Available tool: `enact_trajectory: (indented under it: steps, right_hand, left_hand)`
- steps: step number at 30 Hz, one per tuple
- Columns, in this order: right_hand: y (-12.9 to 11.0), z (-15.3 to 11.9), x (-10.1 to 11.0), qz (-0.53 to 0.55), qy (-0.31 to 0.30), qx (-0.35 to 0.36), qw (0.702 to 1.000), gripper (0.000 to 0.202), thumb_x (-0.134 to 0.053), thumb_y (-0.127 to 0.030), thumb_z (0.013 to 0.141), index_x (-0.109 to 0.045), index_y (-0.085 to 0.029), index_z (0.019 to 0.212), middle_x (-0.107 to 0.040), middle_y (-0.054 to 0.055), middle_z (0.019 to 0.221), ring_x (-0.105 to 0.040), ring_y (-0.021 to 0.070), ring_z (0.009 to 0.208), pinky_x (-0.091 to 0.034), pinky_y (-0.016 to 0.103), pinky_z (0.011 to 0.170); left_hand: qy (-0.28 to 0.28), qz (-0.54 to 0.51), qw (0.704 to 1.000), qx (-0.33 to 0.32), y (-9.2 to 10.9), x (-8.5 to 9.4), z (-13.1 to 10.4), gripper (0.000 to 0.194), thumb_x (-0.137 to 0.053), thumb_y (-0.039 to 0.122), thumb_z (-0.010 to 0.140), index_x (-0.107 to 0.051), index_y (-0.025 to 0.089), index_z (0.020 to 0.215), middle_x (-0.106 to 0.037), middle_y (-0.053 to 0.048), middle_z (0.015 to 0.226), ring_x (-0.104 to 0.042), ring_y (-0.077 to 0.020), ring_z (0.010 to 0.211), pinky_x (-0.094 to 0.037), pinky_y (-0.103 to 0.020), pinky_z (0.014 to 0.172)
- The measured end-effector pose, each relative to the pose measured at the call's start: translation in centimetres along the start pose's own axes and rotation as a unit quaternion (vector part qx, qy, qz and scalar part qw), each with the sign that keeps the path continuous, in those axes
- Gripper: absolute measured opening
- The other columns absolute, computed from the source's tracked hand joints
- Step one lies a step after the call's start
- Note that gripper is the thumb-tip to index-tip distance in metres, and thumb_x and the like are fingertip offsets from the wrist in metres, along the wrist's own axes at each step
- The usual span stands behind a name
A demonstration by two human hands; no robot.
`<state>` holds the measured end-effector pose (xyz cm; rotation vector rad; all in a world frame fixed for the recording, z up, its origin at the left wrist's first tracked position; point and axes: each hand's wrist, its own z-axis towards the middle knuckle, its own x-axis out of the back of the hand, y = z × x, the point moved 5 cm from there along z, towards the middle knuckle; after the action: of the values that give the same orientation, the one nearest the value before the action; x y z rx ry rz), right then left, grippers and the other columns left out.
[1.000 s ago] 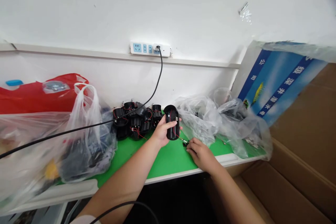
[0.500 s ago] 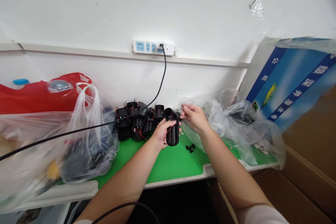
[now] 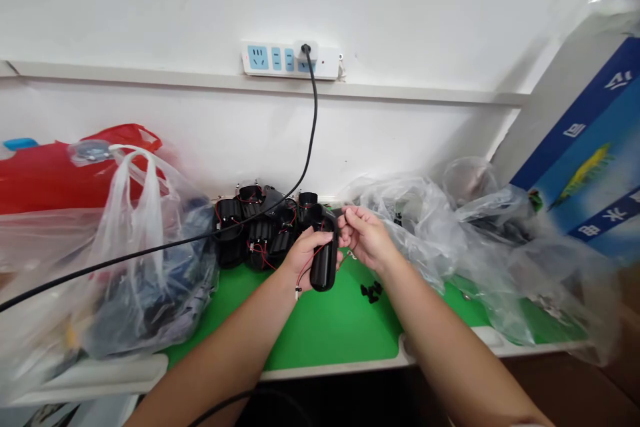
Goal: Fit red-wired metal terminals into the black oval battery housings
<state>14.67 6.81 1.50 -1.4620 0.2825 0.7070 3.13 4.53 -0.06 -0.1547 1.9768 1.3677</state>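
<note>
My left hand (image 3: 303, 259) is wrapped round a black cylindrical housing (image 3: 324, 267), its open end tilted up and a thin red wire running down beside it to a small white connector (image 3: 298, 289). At the housing's upper right side is my right hand (image 3: 364, 235), thumb and forefinger pinched together; whatever lies between the fingertips is too small to make out. Several similar black housings with red wires (image 3: 260, 230) stand in a cluster behind and left of my left hand. Small black parts (image 3: 371, 291) lie on the green mat (image 3: 345, 333), below my right hand.
Clear plastic bags (image 3: 425, 227) lie at the right, beside a blue and white box (image 3: 575, 147). A filled plastic bag (image 3: 145, 273) and red bag (image 3: 55, 177) are at the left. A black cable (image 3: 313, 127) hangs from the power strip (image 3: 293, 60) and crosses leftward.
The view has shifted closer to the mat. My right hand has come in against the housing, its fingers nearer together. The red wire and connector now hang below my left hand.
</note>
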Motion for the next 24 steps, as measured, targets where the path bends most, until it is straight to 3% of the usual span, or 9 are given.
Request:
enact_trajectory:
  steps: [6,14,20,24]
  right_hand:
    - [0.0,-0.2,-0.1,0.011,-0.015,-0.027,0.999,0.026,-0.069,-0.029,0.081,-0.060,-0.015,0.100,-0.067,0.000,0.074,-0.061,0.0079,0.049,-0.054,0.018,0.047]
    - [-0.2,-0.6,-0.8,0.026,-0.048,-0.039,0.998,0.021,-0.068,-0.031,0.082,-0.055,-0.018,0.092,-0.070,0.002,0.087,-0.068,0.0110,0.067,-0.058,0.023,0.063]
    - [-0.1,-0.6,-1.0,0.066,-0.047,-0.040,0.996,0.021,-0.073,-0.028,0.078,-0.059,-0.019,0.092,-0.061,-0.005,0.070,-0.057,0.0046,0.052,-0.053,0.015,0.049]
    - [0.0,-0.8,-1.0,0.057,-0.049,-0.055,0.996,0.022,-0.075,-0.025,0.076,-0.062,-0.018,0.093,-0.066,-0.002,0.069,-0.061,0.0059,0.052,-0.055,0.015,0.050]
  left_hand:
    - [-0.021,-0.019,1.000,0.002,0.3,-0.5,-0.6,0.042,-0.071,0.026,0.063,-0.050,0.013,0.098,-0.062,-0.001,0.070,-0.058,-0.0126,0.046,-0.049,-0.022,0.041]
    - [0.024,-0.029,0.999,-0.016,1.2,-0.2,-1.0,0.041,-0.074,0.026,0.060,-0.051,0.013,0.091,-0.062,-0.001,0.070,-0.058,-0.0120,0.049,-0.050,-0.021,0.043]
    - [0.067,-0.018,0.997,-0.045,1.7,-0.5,-1.6,0.040,-0.071,0.027,0.062,-0.050,0.013,0.093,-0.062,-0.002,0.074,-0.059,-0.0137,0.051,-0.050,-0.024,0.044]
    - [0.105,-0.017,0.992,-0.062,2.0,-0.5,-1.9,0.041,-0.071,0.026,0.061,-0.049,0.013,0.092,-0.062,-0.003,0.075,-0.060,-0.0154,0.051,-0.051,-0.026,0.045]
